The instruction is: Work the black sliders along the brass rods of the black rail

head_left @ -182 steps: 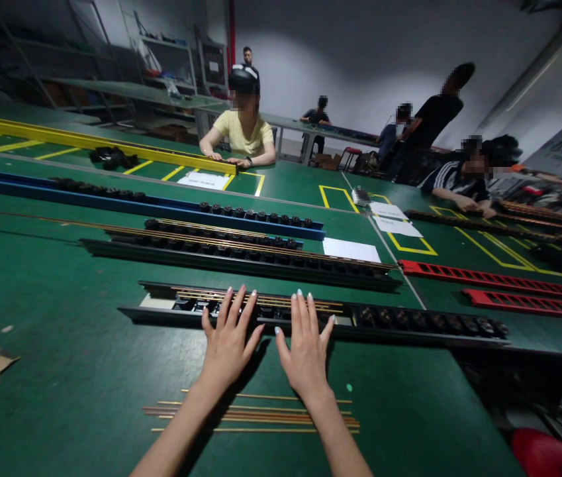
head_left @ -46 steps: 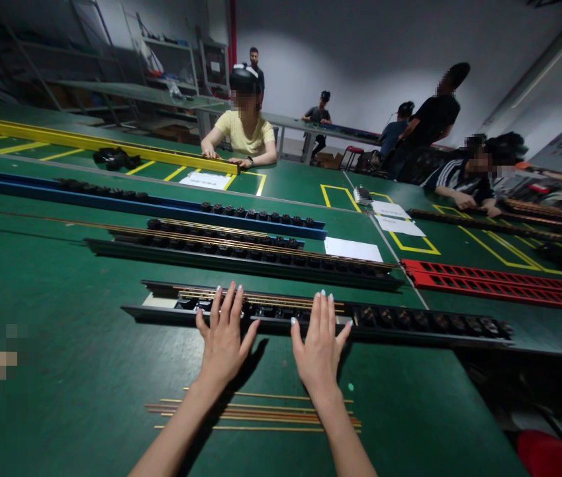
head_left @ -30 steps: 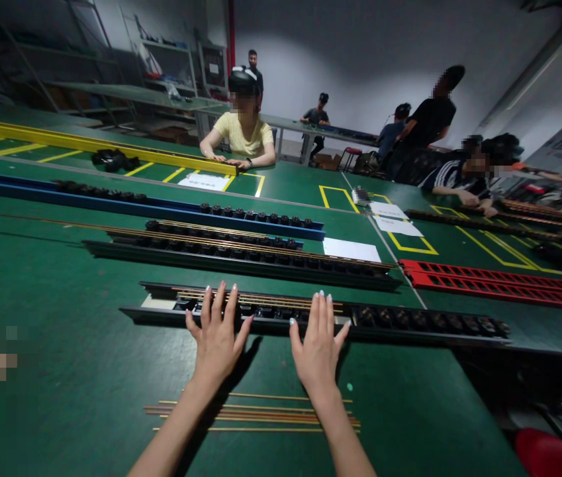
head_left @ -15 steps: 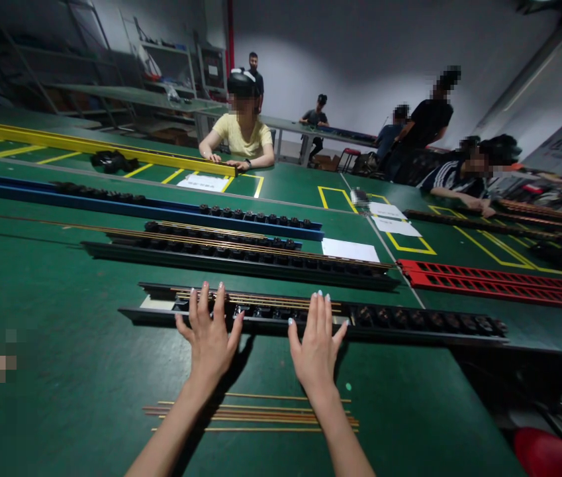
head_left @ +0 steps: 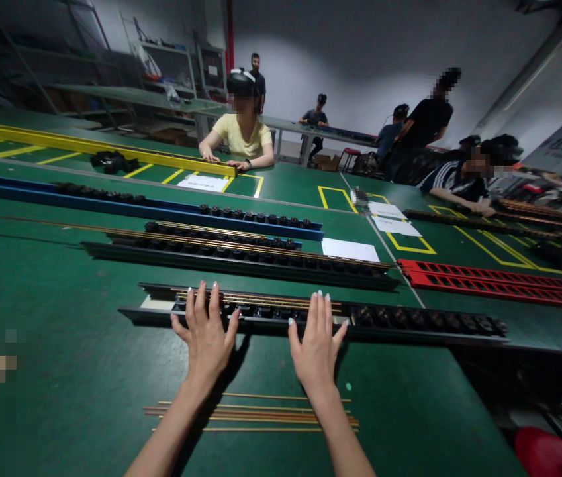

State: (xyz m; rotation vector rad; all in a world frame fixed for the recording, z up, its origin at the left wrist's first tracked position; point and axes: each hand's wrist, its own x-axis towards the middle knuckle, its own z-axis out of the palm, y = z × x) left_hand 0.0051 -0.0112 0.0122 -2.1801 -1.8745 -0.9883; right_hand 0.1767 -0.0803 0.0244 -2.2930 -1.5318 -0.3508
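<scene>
A long black channel (head_left: pixel 424 326) lies across the green table, with a row of black parts inside. Several thin brass-coloured rods (head_left: pixel 265 299) rest lengthwise over its left and middle part. My left hand (head_left: pixel 207 344) lies over the channel's left part, fingers spread across the rods and near edge. Over the middle, by the rods' right end, is my right hand (head_left: pixel 315 348), its fingers stretched out and the thumb apart. Neither hand grips anything. Nearer to me, more loose rods (head_left: pixel 261 416) lie on the table, partly hidden by my forearms.
Beyond are another black channel with rods (head_left: pixel 241 260), a blue channel (head_left: pixel 161 211), a white paper (head_left: pixel 350 250) and red slotted strips (head_left: pixel 489 281). A person in yellow (head_left: pixel 243 136) sits opposite at a yellow channel (head_left: pixel 112 147). Other people are farther back.
My left hand has shifted slightly to the left along the channel. My right hand has stayed in place.
</scene>
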